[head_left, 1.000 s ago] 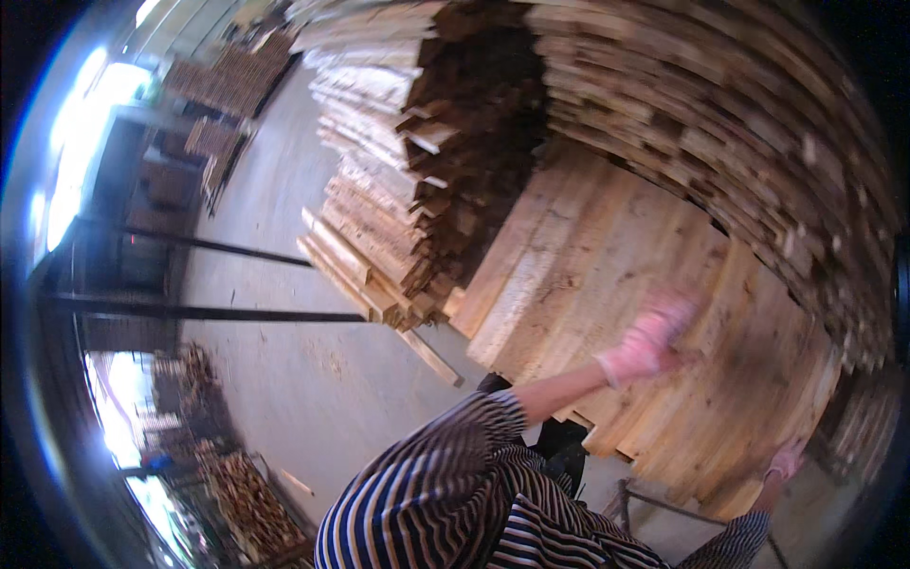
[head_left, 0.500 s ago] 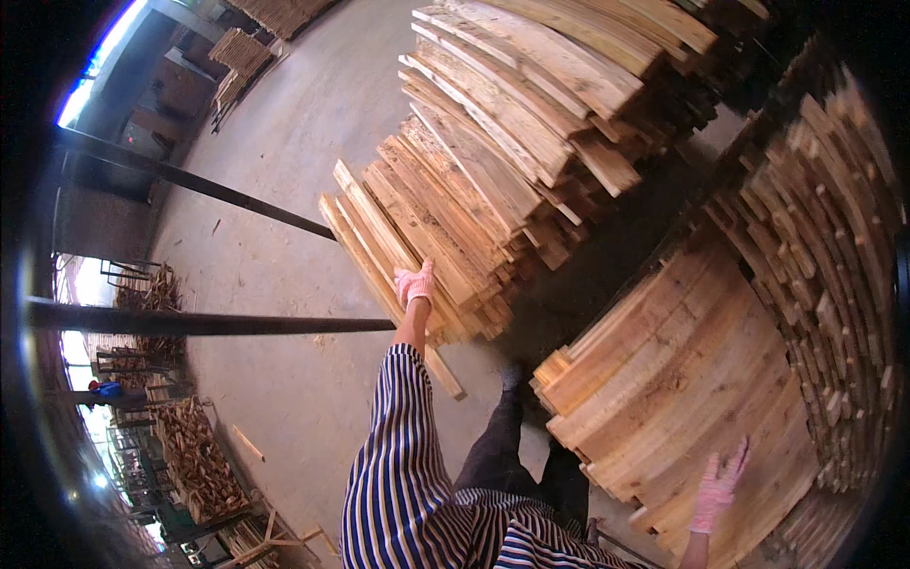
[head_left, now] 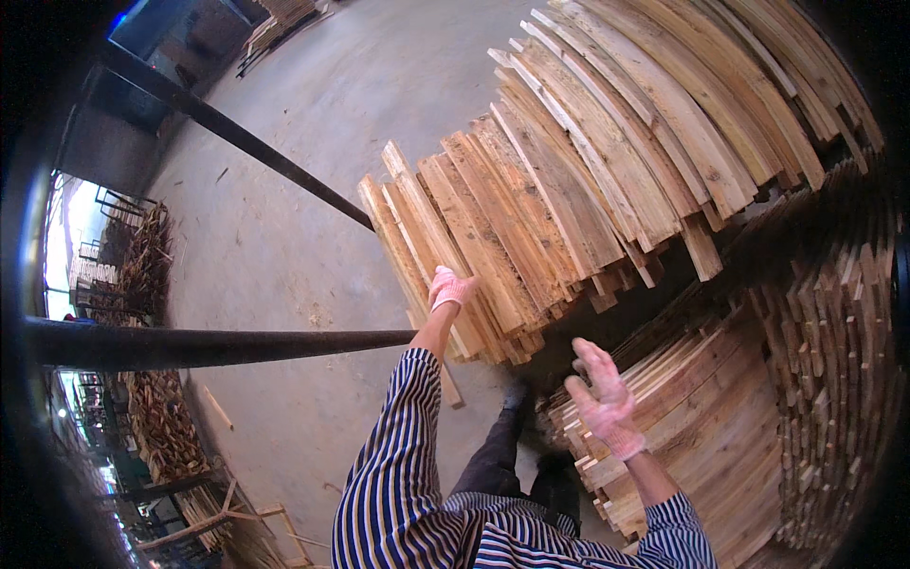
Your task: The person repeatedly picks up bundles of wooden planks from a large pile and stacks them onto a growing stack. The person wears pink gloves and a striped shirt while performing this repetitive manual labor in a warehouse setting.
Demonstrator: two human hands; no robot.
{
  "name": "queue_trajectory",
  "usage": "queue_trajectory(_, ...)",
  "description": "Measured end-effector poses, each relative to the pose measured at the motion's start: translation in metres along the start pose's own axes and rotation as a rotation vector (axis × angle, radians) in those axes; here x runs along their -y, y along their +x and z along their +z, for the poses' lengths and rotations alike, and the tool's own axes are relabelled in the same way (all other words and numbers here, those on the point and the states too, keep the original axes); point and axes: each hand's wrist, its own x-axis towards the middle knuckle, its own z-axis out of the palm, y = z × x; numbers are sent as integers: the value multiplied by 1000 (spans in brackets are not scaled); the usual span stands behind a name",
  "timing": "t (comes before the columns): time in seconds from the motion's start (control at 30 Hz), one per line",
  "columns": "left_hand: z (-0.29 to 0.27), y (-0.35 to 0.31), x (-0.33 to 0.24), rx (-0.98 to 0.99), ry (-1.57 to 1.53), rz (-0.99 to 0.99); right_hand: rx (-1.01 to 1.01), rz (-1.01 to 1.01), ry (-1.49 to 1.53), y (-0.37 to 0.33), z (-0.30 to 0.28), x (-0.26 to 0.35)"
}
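Note:
My left hand (head_left: pixel 451 288), in a pinkish work glove, is closed on a wooden plank (head_left: pixel 417 204) near the left end of a long stack of boards. Its fingertips are partly hidden. My right hand (head_left: pixel 607 394), gloved the same way, is raised with its fingers apart and holds nothing. Beneath and beside it is a second, lower stack of wide boards (head_left: pixel 701 427), whose board ends face me on the left. The long board stack (head_left: pixel 645 142) runs from my left hand toward the upper right, its boards lying side by side in layers.
Two dark metal bars (head_left: pixel 227 346) reach in from the left toward the stack. A tall pile of edge-stacked boards (head_left: pixel 825 379) stands at the right. Scrap wood (head_left: pixel 156 417) and a loose stick (head_left: pixel 218 408) lie at the left on the concrete floor (head_left: pixel 284 190).
My right hand has lifted off toward the upper left, from over the lower stack to near its far edge. My left hand stays at the plank. The view has shifted.

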Motion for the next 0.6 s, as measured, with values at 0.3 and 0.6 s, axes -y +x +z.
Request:
queue_trajectory(0.3, 13, 15, 87, 77, -329, 121, 177, 96, 96, 40, 63, -14)
queue_trajectory(0.6, 106, -251, 130, 594, -1053, 453, 437, 464, 52, 66, 114, -80)
